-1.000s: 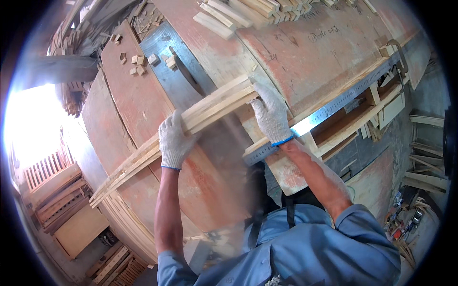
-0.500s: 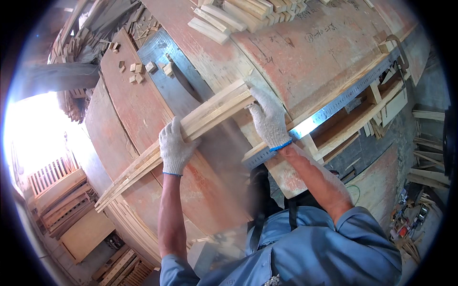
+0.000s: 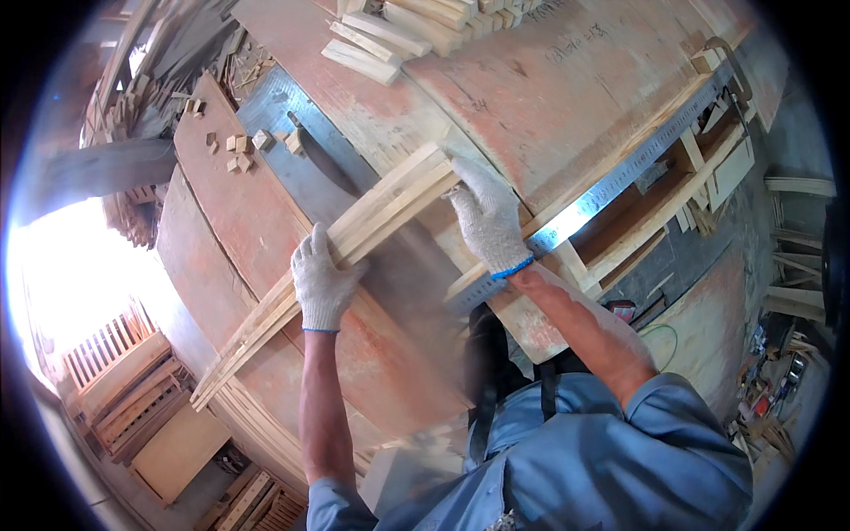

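A bundle of long pale wooden strips [image 3: 376, 215] lies slantwise over the reddish worktable [image 3: 372, 354]. My left hand [image 3: 324, 279], in a white knitted glove, grips the bundle near its middle, with fingers over the top. At the right end, my right hand [image 3: 487, 217], gloved with a blue cuff, holds the strips with its fingers against the end faces. A dark curved saw blade [image 3: 326, 159] stands up from a metal plate [image 3: 266, 104] just beyond the strips. The undersides of the strips are hidden.
Small wood offcuts [image 3: 237, 143] lie left of the blade. Cut wood pieces [image 3: 363, 57] are stacked at the far edge. A steel ruler [image 3: 584, 212] runs along a wooden fence on the right, with a clamp [image 3: 733, 75] at its far end. More strips [image 3: 266, 429] lean at the lower left.
The whole view has shifted slightly. Both hands keep their hold on the strips, whose right end sits a little farther from me relative to the blade.
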`<state>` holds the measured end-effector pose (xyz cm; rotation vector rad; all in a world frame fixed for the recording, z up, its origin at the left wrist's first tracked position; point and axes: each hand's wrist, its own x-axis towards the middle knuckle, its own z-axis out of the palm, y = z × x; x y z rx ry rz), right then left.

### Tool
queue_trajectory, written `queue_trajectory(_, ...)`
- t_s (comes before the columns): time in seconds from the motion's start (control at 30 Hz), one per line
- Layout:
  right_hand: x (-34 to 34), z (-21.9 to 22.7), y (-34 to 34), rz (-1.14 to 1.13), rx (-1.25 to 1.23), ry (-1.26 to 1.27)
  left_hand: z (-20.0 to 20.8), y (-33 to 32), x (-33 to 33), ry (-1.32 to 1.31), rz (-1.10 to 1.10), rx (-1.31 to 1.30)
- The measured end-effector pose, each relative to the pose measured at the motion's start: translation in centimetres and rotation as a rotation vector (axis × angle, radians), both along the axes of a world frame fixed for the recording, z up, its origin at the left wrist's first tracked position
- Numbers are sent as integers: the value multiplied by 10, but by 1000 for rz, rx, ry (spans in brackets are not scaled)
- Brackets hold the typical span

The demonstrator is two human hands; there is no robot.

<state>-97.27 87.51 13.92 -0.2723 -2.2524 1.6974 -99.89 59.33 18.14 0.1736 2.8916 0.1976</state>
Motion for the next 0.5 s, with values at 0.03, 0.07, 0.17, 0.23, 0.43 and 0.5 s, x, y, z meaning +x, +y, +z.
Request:
queue_trajectory(0.03, 0, 0, 0, -5, 9, -2, 0, 0, -1, -10, 2, -1)
queue_trajectory(0.07, 1, 1, 0, -11, 18, -5, 0, -1, -3, -21, 3, -2)
queue_trajectory(0.17, 0, -2, -1, -28, 55, 17, -5, -3, -4, 21, -21, -2)
queue_trajectory(0.23, -2, -4, 0, -33, 73, 19, -3, 0, -6, -3, -7, -2)
queue_trajectory(0.43, -4, -13, -1, -29, 68, -15, -4, 0, -11, 6, -54, 33)
queue_trajectory(0.5, -5, -16, -2, -2, 74, -20, -6, -5, -11, 29, -72, 39)
